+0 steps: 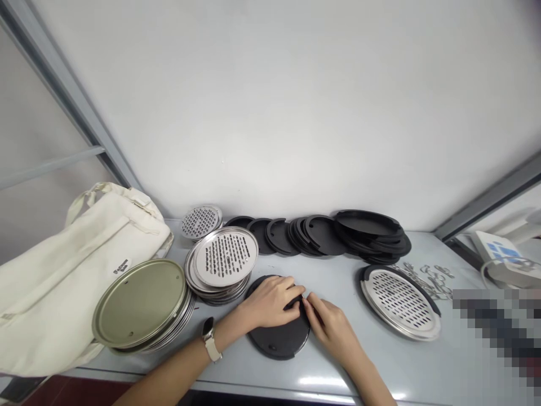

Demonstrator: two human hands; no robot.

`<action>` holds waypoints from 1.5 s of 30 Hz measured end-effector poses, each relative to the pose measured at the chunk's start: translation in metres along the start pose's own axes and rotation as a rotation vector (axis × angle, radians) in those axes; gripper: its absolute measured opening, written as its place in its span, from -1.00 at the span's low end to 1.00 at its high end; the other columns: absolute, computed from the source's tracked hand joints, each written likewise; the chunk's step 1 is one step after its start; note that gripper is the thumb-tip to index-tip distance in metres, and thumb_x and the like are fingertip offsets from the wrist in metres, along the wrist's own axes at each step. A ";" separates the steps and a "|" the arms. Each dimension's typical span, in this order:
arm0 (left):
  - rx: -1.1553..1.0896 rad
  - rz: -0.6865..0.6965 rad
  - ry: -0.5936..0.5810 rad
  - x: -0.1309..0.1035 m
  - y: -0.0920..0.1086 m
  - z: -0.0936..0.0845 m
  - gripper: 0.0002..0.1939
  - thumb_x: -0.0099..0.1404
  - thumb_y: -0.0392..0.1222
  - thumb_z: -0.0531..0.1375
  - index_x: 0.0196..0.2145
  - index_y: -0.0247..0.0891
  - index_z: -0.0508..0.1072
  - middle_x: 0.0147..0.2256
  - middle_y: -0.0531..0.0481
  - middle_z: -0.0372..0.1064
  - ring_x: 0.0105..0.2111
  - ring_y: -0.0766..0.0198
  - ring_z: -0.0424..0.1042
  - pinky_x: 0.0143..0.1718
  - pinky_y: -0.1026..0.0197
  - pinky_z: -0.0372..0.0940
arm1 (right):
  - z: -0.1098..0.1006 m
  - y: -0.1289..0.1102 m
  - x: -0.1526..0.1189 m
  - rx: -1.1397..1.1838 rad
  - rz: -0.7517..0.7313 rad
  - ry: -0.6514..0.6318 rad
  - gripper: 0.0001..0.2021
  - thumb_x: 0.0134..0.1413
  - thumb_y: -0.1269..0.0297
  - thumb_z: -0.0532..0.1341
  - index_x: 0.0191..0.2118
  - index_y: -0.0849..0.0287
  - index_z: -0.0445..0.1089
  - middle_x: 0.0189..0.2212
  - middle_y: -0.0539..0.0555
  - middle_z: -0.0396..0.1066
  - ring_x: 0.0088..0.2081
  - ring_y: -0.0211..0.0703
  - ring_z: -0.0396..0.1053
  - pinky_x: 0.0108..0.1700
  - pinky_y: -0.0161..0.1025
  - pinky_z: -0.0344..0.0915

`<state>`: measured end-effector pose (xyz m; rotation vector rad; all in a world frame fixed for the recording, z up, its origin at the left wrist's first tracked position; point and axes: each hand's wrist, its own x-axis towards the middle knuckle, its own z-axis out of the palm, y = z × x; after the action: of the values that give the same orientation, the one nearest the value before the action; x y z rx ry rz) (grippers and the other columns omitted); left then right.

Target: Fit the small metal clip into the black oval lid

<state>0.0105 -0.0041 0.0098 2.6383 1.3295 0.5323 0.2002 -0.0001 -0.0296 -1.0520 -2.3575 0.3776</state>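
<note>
Watching head cam: black disc [279, 338] lies flat on the desk [380, 361], near front edge, just right of the perforated steel stack [224, 260]. Left hand [270, 301] rests on top of the disc, fingers curled down over its far-right rim; right hand [332, 324] meets it at the same spot, fingertips [307, 301] pinched together on the rim or on smth small there, can't tell which, too small to resolve. So both grips pressed onto the disc edge, neither spread. Rest of desk: pile of solid gold-tone lids [141, 304] at left against a cloth bag [63, 270], row of more black discs [321, 234] along the wall, one assembled steel-in-black plate [399, 301] at right, loose metal rings [426, 279] behind it. Risks imo: disc sits close to desk front, a hard push from the right hand could slide it toward the edge since only the left palm pins it. Left forearm is just beside the steel stack, which looks unevenly piled, an elbow nudge could shed plates. If a small part is in that pinch, it could slip and be lost against the black.
</note>
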 end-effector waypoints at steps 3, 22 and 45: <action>-0.001 -0.003 0.004 0.000 0.000 0.000 -0.77 0.27 -0.24 0.07 -0.11 -0.20 0.34 -0.29 -0.01 0.29 -0.30 0.21 0.34 -0.22 0.18 0.23 | 0.000 0.001 -0.001 -0.015 -0.015 0.000 -0.82 0.31 0.30 -0.07 -0.28 0.16 0.22 -0.53 0.02 0.35 -0.51 -0.20 0.32 -0.45 -0.30 0.15; -0.033 -0.003 -0.003 0.000 -0.002 0.004 -0.71 0.25 -0.24 0.08 -0.05 -0.22 0.32 -0.26 -0.03 0.31 -0.26 0.18 0.36 -0.17 0.17 0.25 | 0.003 0.002 -0.001 -0.050 -0.059 0.035 -0.81 0.30 0.32 -0.07 -0.32 0.17 0.20 -0.57 -0.01 0.28 -0.56 -0.24 0.24 -0.47 -0.31 0.09; -0.023 -0.009 0.003 0.000 -0.001 0.005 -0.72 0.24 -0.21 0.09 -0.08 -0.25 0.32 -0.26 -0.04 0.33 -0.26 0.16 0.36 -0.18 0.16 0.26 | 0.004 0.003 -0.002 -0.049 -0.053 0.033 -0.80 0.30 0.32 -0.07 -0.38 0.14 0.14 -0.59 -0.04 0.24 -0.57 -0.26 0.20 -0.46 -0.32 0.06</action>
<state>0.0116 -0.0032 0.0054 2.6130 1.3265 0.5480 0.2012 0.0000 -0.0347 -1.0082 -2.3703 0.2826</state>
